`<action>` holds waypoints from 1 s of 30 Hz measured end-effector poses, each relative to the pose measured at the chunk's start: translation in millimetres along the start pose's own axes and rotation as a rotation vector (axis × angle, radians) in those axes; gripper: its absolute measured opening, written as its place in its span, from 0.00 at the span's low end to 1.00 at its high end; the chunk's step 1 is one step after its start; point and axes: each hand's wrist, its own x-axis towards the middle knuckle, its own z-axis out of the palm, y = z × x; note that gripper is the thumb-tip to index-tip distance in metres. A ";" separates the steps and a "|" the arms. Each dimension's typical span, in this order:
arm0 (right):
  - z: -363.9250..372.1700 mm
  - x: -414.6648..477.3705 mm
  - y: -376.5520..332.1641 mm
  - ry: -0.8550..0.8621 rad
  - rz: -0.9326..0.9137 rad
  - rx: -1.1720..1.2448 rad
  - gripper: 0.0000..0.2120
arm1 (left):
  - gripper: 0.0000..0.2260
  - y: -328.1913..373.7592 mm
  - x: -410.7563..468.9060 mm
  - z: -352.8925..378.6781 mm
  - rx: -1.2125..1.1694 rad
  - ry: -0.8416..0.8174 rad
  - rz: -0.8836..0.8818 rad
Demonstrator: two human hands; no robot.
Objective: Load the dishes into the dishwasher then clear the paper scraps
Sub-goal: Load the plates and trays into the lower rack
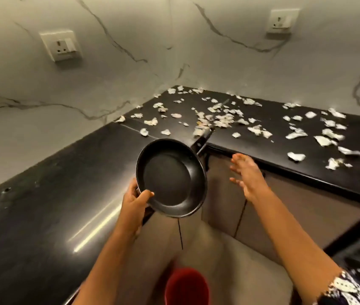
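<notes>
The left hand (136,198) pinches the pan (171,178) by its near rim, held up beside the right hand (246,176), which hovers spread and empty. Stiff and probably weighty; the far handle (201,143) offers surer hold.

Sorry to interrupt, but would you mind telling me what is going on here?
A person holds a black frying pan by its near rim with the left hand. The right hand is open beside it, touching nothing. Torn paper scraps lie scattered on the dark countertop beyond, and a red bucket stands on the floor below.
</notes>
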 end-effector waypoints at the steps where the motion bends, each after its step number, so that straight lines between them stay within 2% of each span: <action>1: -26.2 -4.6 4.2 0.010 0.167 0.104 0.15 | 0.18 -8.8 -12.1 5.4 0.031 -0.067 -0.007; 3: -64.4 -15.7 13.7 -0.002 0.348 0.195 0.26 | 0.22 -26.9 -30.0 14.3 0.088 -0.197 -0.007; 4: -83.2 -23.9 19.7 0.010 0.386 0.198 0.28 | 0.24 -38.6 -38.7 22.0 0.119 -0.270 0.003; 7: -133.5 -49.2 36.6 0.122 0.456 0.309 0.22 | 0.29 -71.1 -66.7 54.7 0.196 -0.510 0.043; 10: -199.1 -78.3 52.3 0.348 0.473 0.469 0.15 | 0.32 -99.6 -96.0 94.3 0.266 -0.723 0.054; 12: -248.6 -99.2 62.7 0.474 0.472 0.565 0.16 | 0.31 -117.9 -114.0 123.4 0.344 -0.845 0.082; 15: -320.3 -132.2 82.2 0.585 0.437 0.684 0.17 | 0.26 -153.3 -144.5 169.8 0.428 -0.926 0.131; 17: -367.2 -153.4 93.9 0.622 0.384 0.744 0.16 | 0.28 -191.6 -166.1 201.6 0.468 -0.901 0.131; 19: -416.8 -172.6 104.3 0.651 0.314 0.810 0.16 | 0.29 -230.0 -188.2 232.2 0.450 -0.833 0.032; 21: -460.5 -190.0 116.8 0.708 0.244 0.873 0.16 | 0.25 -264.5 -214.2 260.7 0.307 -0.705 -0.241; 23: -507.2 -204.3 131.5 0.753 0.202 0.840 0.16 | 0.16 -293.9 -247.3 298.7 0.141 -0.512 -0.588; 25: -543.2 -217.7 144.8 0.786 0.200 0.779 0.16 | 0.19 -310.7 -280.3 337.6 0.018 -0.422 -0.829; 27: -576.2 -230.2 159.4 0.820 0.207 0.750 0.16 | 0.16 -321.2 -309.8 373.7 0.066 -0.427 -0.872; 30: -616.2 -239.2 178.2 0.923 0.230 0.680 0.15 | 0.09 -338.9 -333.8 416.3 0.154 -0.429 -0.811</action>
